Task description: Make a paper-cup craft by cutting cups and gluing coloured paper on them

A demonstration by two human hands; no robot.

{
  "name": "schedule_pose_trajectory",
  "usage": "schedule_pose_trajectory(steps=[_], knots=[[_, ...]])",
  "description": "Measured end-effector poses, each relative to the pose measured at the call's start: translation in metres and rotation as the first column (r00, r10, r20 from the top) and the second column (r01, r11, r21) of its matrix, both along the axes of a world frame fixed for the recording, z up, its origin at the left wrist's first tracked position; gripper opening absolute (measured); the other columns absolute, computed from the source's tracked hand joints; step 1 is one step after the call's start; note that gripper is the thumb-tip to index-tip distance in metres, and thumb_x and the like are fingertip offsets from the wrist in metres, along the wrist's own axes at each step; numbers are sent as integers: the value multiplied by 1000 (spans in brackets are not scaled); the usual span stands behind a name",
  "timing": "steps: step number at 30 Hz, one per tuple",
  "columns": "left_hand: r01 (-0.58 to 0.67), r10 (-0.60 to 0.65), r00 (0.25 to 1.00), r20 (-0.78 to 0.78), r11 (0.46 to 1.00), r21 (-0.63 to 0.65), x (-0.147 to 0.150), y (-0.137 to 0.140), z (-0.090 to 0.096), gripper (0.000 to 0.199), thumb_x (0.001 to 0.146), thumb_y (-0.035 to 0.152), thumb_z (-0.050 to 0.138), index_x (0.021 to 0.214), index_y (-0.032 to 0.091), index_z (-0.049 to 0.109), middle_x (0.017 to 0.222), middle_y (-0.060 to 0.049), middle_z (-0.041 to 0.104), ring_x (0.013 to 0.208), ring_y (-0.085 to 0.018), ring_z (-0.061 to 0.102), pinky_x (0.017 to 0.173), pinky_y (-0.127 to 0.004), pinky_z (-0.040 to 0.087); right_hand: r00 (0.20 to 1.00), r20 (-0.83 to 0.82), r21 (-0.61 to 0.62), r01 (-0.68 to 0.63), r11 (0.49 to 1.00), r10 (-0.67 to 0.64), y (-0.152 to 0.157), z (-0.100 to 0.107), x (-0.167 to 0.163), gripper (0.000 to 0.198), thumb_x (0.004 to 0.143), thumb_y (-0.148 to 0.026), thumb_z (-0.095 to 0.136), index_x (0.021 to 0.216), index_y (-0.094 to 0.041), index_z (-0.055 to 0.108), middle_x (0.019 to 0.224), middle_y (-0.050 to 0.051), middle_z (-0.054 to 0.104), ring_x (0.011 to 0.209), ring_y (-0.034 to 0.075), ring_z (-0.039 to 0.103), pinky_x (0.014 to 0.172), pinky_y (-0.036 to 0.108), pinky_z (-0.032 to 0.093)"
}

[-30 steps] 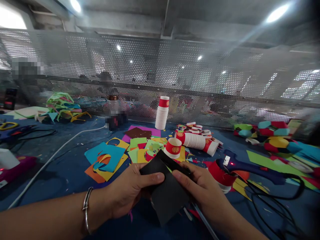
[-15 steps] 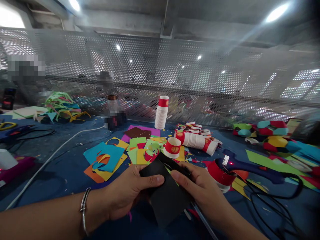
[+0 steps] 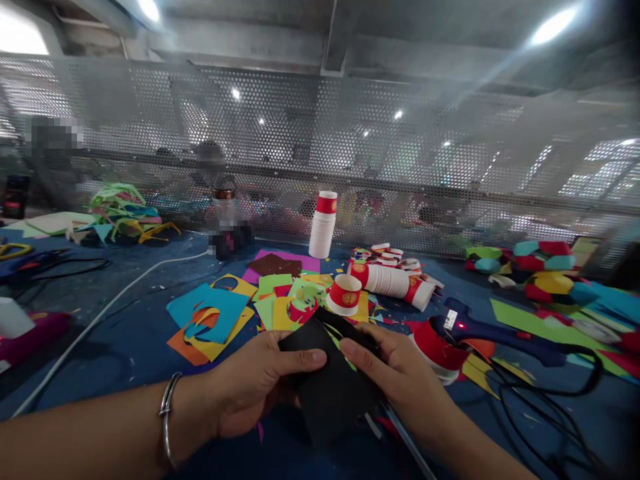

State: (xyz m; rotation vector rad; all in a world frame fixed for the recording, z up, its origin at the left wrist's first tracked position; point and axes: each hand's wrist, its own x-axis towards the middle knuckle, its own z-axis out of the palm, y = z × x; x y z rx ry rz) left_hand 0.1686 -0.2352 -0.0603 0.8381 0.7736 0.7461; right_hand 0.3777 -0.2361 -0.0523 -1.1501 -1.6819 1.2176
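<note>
Closest, two bare hands hold black paper [image 3: 330, 400] at the lower centre, above a blue tabletop [image 3: 135, 310]. The left hand [image 3: 255, 383] (a silver bangle [image 3: 167, 420] circles its wrist) pinches one edge, thumb on top; the right hand [image 3: 400, 367] grips the opposite edge. Beyond lie cut coloured sheets [image 3: 225, 303] and an upright red-and-white cup [image 3: 345, 297]. To the right, a blue glue gun [image 3: 505, 337] shows a red light. Farther back, stacked cups [image 3: 323, 230] stand before a perforated metal screen [image 3: 280, 127].
</note>
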Motion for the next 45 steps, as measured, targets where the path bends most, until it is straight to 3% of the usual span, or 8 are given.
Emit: schedule_pose_trajectory(steps=[13, 19, 24, 26, 31, 35, 40, 45], knots=[[-5, 4, 1000, -17, 999, -47, 3, -2, 4, 46, 72, 35, 85, 110, 12, 73, 106, -16, 76, 86, -22, 71, 80, -33, 56, 999, -49, -26, -25, 999, 23, 1, 0, 0, 31, 92, -51, 63, 99, -21, 67, 96, 4, 70, 85, 20, 62, 68, 27, 50], [-3, 3, 1000, -6, 1000, -24, 0, -1, 4, 55, 73, 34, 84, 122, 16, 68, 102, -14, 77, 86, -22, 71, 78, -33, 56, 992, -124, -89, -20, 996, 9, 1, -1, -1, 33, 91, -52, 63, 98, -20, 66, 99, 4, 70, 82, 18, 61, 67, 27, 50], [-18, 19, 999, -41, 1000, 19, -4, 4, 7, 46, 76, 34, 82, 118, 17, 70, 103, -12, 77, 84, -20, 71, 73, -29, 56, 991, -131, -117, -14, 993, -2, 2, 1, -1, 40, 86, -56, 68, 94, -17, 64, 85, 3, 66, 77, 18, 60, 64, 27, 48], [-72, 75, 996, -42, 996, 60, -7, 9, 8, 42, 78, 33, 80, 116, 17, 70, 102, -12, 77, 84, -20, 72, 72, -28, 56, 986, -169, -139, -22, 990, -2, 2, 2, -1, 41, 84, -57, 70, 94, -17, 63, 75, 0, 60, 66, 14, 55, 58, 25, 43], [-246, 261, 964, -46, 945, 216, -18, 28, 11, 33, 78, 34, 79, 104, 15, 72, 95, -10, 78, 77, -18, 70, 66, -25, 54, 988, -146, -204, 10, 979, -40, 4, 2, 3, 40, 85, -55, 71, 83, -18, 54, 59, -9, 35, 46, 4, 19, 43, 23, 10], [-323, 356, 931, -84, 907, 270, -26, 34, 18, 28, 78, 34, 78, 101, 18, 72, 88, -6, 78, 76, -20, 72, 68, -28, 57, 982, -175, -122, 58, 991, -79, 5, 5, 8, 36, 83, -50, 75, 91, -19, 57, 66, -8, 40, 49, 4, 17, 45, 24, 11], [-196, 233, 962, -141, 952, 233, -27, 23, 24, 24, 77, 29, 77, 96, 14, 75, 81, -9, 78, 71, -20, 72, 65, -28, 57, 971, -167, 8, 176, 984, -172, 3, 7, 8, 31, 87, -48, 71, 97, -20, 61, 70, -7, 42, 53, 6, 22, 47, 25, 17], [11, 1, 999, -54, 973, 233, -21, 13, 21, 21, 78, 27, 77, 95, 15, 76, 84, -8, 78, 72, -17, 72, 70, -26, 57, 992, -111, 46, 57, 997, -52, 3, 3, 2, 29, 91, -47, 66, 96, -19, 61, 76, -4, 48, 66, 10, 39, 60, 25, 32]])
